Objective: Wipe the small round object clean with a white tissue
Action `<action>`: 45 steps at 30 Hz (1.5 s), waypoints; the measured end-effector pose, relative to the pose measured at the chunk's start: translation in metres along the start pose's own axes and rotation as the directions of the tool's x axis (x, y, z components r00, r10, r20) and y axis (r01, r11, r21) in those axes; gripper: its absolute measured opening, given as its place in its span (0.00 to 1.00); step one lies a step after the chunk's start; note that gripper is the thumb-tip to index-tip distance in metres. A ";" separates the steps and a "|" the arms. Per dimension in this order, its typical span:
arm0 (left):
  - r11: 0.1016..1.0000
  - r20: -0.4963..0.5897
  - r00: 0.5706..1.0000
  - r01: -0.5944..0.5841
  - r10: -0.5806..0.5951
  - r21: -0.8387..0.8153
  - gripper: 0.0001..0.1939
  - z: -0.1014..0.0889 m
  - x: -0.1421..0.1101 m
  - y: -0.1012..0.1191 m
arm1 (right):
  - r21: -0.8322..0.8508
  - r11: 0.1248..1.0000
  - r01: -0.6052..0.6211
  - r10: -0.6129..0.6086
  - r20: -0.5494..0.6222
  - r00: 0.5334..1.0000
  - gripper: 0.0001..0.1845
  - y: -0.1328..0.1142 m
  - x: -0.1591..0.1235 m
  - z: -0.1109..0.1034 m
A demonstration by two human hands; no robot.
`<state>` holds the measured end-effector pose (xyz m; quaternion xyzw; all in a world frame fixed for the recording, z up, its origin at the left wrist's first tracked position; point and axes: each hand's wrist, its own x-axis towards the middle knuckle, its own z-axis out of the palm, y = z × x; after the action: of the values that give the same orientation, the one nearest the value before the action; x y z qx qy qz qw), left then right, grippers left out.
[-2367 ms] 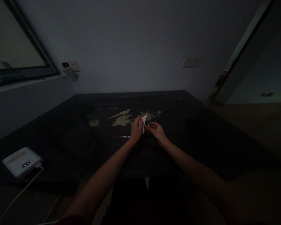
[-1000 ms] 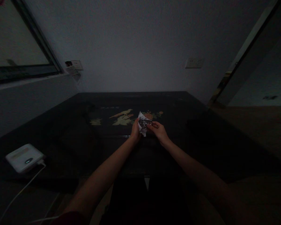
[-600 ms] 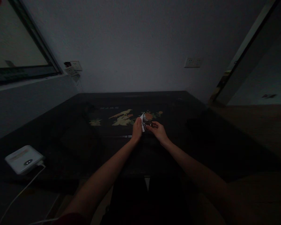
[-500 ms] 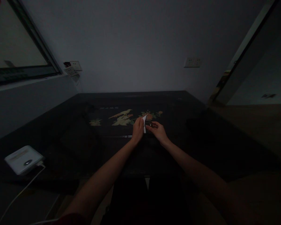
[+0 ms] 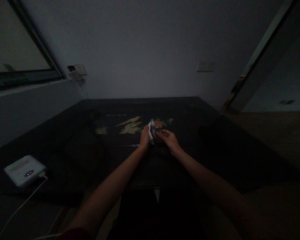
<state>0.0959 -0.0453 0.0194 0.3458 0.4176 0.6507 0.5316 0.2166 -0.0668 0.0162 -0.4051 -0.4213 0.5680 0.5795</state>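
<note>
Head view shows, between the fingers of both hands, a crumpled white sheet, which looks like thin paper point(image 5: 150, 132), and against its inner side a small, shiny, silvery or transparent object point(image 5: 155, 132), whose exact kind I cannot tell. The left hand point(image 5: 144, 138) is curved round the sheet from outside, its thumb near the top edge, the other fingers mostly hidden behind. The right hand point(image 5: 170, 140) has thumb and fingertips nearly together, seemingly pinching the shiny object at its right side. For good work, I judge, the left fingers should support the sheet gently from behind, because such thin material could tear, while the right fingertips make short, light movements. Below the fingers lies a glossy black table point(image 5: 130, 170), with a painted golden bird point(image 5: 130, 121) just left of them; well apart, further left, rests a white rectangular device point(image 5: 25, 170).
</note>
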 end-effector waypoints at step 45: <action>0.931 0.121 0.975 -0.213 0.185 0.295 0.06 0.003 -0.009 0.006 | 0.489 0.857 -0.163 0.225 -0.071 0.972 0.11 -0.002 0.013 -0.010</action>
<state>0.0978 -0.0540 0.0256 0.4938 0.4514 0.6123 0.4213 0.2269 -0.0541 0.0154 -0.3245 -0.1872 0.6834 0.6266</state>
